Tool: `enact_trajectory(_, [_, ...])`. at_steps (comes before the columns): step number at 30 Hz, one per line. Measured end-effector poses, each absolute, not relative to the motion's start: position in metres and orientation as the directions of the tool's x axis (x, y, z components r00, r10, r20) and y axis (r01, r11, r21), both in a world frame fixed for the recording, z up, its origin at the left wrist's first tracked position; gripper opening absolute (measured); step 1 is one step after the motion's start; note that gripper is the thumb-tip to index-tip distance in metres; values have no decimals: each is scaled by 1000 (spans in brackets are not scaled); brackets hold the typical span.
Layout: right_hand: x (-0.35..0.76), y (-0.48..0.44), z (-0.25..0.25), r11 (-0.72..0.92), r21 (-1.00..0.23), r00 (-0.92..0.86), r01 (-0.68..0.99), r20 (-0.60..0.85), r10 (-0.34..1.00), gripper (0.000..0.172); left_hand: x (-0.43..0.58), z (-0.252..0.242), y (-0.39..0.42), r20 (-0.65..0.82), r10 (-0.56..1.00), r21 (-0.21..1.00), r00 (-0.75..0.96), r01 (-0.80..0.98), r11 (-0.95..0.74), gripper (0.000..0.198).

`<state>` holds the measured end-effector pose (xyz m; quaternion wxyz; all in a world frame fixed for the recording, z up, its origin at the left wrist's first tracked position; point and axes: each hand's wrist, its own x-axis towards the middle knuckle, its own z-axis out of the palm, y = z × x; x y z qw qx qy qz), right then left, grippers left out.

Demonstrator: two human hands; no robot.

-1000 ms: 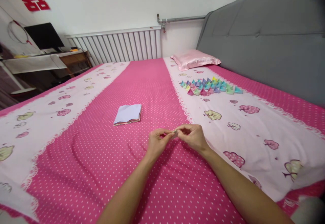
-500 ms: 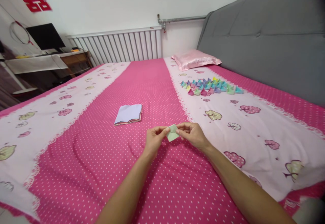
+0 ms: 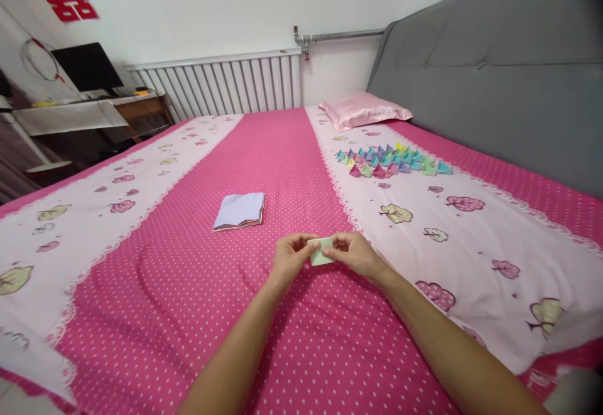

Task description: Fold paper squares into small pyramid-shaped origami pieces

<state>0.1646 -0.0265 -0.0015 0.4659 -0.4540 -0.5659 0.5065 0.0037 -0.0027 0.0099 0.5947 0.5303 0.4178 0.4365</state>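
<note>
A small, folded square of pale green paper [image 3: 322, 253] is held above the pink dotted bedspread. My left hand [image 3: 293, 257] pinches its left side between thumb and fingers. On its right side, my right hand [image 3: 352, 252] grips it, the thumb lying over the front face. To the left of my hands, a stack of square paper sheets [image 3: 240, 210] lies on the bed, with a lilac sheet on top. Several folded paper pieces [image 3: 393, 161] in blue, green, yellow, pink and purple stand grouped at the right, beyond my hands.
A pink satin pillow [image 3: 362, 110] lies at the far right of the bed [image 3: 198, 289], against a grey padded headboard [image 3: 494, 76]. A white radiator [image 3: 226, 85] lines the far wall. At the far left, a monitor [image 3: 88, 68] stands on a desk [image 3: 70, 117].
The green paper has turned from a tilted, diamond-like position to nearly level. Both hands still hold it, and their fingers have shifted slightly along its edges.
</note>
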Motion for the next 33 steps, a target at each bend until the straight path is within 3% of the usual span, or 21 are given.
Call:
enact_trajectory(3, [160, -25, -4, 60, -998, -18, 7, 60, 998, 30, 6, 10, -4, -94, 957, 988, 275, -93, 124, 49])
enact_trajectory(6, [154, -25, -6, 28, -998, 74, -61, 24, 997, 29, 7, 9, -6, -148, 938, 984, 313, -51, 172, 46])
enact_trajectory(12, [150, -26, -7, 85, -995, 32, -55, 83, 996, 30, 3, 5, -4, -69, 943, 995, 326, -46, 88, 36])
enact_trajectory(19, [159, -25, -1, 137, -987, 1, 83, 137, 991, 27, -1, 2, 0, 7, 918, 997, 396, 74, -39, 35])
enact_trajectory(24, [161, -23, -9, -5, -998, 0, 70, -5, 1000, 25, 1, -7, 3, -34, 905, 978, 425, 201, -57, 38])
enact_trajectory(28, [160, -21, -20, -81, -966, 18, 244, -79, 997, 13, 3, -15, 3, -20, 938, 875, 346, 461, -151, 27])
enact_trajectory(30, [161, -21, -22, -40, -930, 43, 366, -26, 999, 16, 3, -15, 2, 78, 962, 773, 264, 593, -225, 14])
enact_trajectory(33, [163, -22, -20, 73, -848, 45, 525, 114, 992, 22, 2, -9, -1, 230, 946, 623, 229, 712, -324, 20])
